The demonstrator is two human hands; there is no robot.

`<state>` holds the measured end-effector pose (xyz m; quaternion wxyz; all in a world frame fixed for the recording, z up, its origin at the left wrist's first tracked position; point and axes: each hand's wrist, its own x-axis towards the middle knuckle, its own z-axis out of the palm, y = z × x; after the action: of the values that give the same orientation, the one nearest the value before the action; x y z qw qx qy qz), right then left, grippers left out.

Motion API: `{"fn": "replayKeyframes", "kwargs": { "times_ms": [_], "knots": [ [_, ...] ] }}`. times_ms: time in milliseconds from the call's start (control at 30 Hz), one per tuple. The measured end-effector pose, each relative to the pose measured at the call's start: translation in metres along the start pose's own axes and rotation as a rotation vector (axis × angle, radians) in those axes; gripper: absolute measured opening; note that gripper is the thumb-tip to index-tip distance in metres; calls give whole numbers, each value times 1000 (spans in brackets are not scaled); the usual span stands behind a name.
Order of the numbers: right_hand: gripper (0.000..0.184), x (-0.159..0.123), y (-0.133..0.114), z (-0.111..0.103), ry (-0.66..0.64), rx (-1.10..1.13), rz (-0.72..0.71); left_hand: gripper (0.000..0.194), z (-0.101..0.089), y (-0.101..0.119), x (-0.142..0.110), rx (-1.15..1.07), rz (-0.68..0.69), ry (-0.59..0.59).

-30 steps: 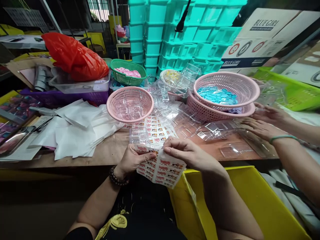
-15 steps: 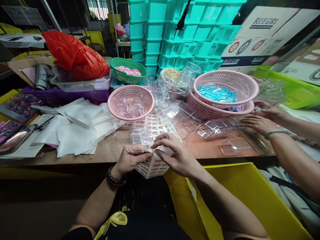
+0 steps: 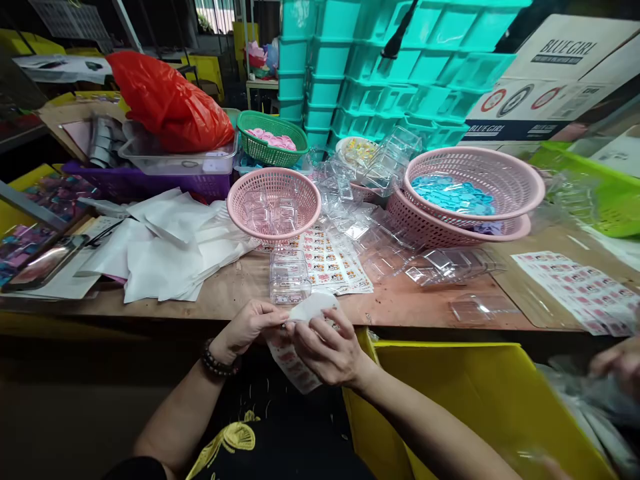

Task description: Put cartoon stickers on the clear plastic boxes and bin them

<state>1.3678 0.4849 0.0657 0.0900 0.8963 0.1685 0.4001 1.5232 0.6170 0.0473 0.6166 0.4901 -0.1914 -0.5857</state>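
We hold a sticker sheet (image 3: 313, 305) between our two hands, in front of our body at the near edge of the table (image 3: 215, 293). Our left hand (image 3: 250, 325) pinches the sheet narrowly between thumb and fingers, with a beaded bracelet (image 3: 219, 360) round the wrist. Our right hand (image 3: 330, 347) has its fingers curled in on the same sheet, close to the left fingertips. The sheet is bent: a white, unprinted part shows above our fingers, and a part with pink prints hangs below them.

Just beyond our hands lies a clear plastic case (image 3: 289, 275), with printed sticker sheets (image 3: 335, 263) flat beside it on the right. Farther out sits a small pink basket (image 3: 235, 207) with clear pieces inside. Left of our hands we see a loose pile of white sheets (image 3: 165, 257). To the right, clear cases (image 3: 445, 267) lie before a large pink basket (image 3: 525, 170) of blue pieces (image 3: 450, 195). Below and right of our right hand stands a yellow bin (image 3: 450, 400). Well to our right is a co-worker's blurred hand (image 3: 620, 363), near more sticker sheets (image 3: 580, 287) on brown board.
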Motion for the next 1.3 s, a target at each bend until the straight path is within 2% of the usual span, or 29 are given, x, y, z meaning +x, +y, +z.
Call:
{"fn": "replayKeyframes", "kwargs": {
  "times_ms": [100,167,233,300,333,367,433,500,600,700,833,1100,1300],
  "knots": [
    [22,2,-1,-3,-15,214,-87,39,-14,-2,2,54,23,13],
    [23,5,2,-10,-2,412,17,37,-23,3,0,155,122,52],
    [21,12,11,-16,87,591,327,29,-31,15,-7,392,235,60],
    [8,20,28,-16,204,749,772,18,-37,29,-16,712,317,20],
    [7,25,38,-12,229,838,984,15,-38,36,-19,869,359,-6],
    [18,29,49,-5,219,938,1165,14,-39,41,-22,1011,411,-31],
    [37,35,70,13,77,1129,1411,12,-39,47,-22,1240,549,-64],
    [44,40,83,32,-107,1219,1528,12,-38,45,-17,1371,663,-55],
    [42,43,91,53,-243,1180,1556,18,-37,34,-2,1370,723,109],
    [39,45,91,62,-259,1131,1519,29,-41,23,12,1324,778,326],
    [38,44,93,67,-292,1130,1534,33,-48,15,22,1318,807,466],
    [37,41,92,71,-300,1077,1554,51,-52,11,32,1336,777,431],
    [36,41,91,74,-347,994,1512,48,-47,10,36,1370,711,374]
  ]
}}
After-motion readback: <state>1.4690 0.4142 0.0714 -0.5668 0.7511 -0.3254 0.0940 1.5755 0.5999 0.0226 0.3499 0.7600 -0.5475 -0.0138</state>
